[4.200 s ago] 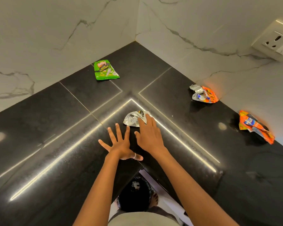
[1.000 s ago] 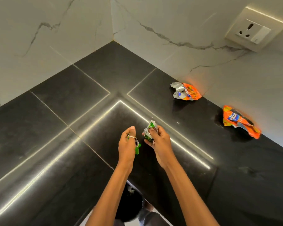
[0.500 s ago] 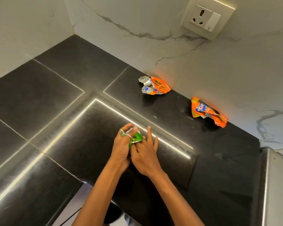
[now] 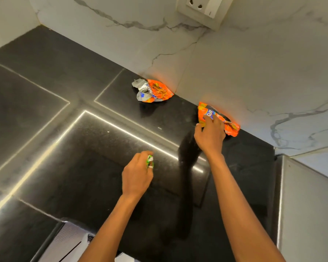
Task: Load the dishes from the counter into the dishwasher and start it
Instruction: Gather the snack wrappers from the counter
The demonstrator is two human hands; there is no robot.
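The head camera looks down on a corner of a black stone counter, its polished top split into large slabs by thin pale joint lines and streaked with bright reflected strips of light. White marble wall panels with grey veins rise behind it on two sides (meeting in the far left corner), and a wall socket sits at the top edge of the frame. At the right, a pale grey cabinet side butts against the end of the counter, and a metallic surface shows below the counter's near edge.

No dishes or dishwasher can be seen here; only snack wrappers lie on the stone. The left hand hovers over the middle of the counter, curled closed around a crumpled green wrapper that pokes out beside the thumb. The right hand reaches to the back edge, fingers bent down onto an orange snack wrapper that lies against the wall; whether the fingers have actually pinched it I cannot tell. A second orange and silver wrapper, torn open, rests apart to the left, also close to the wall.
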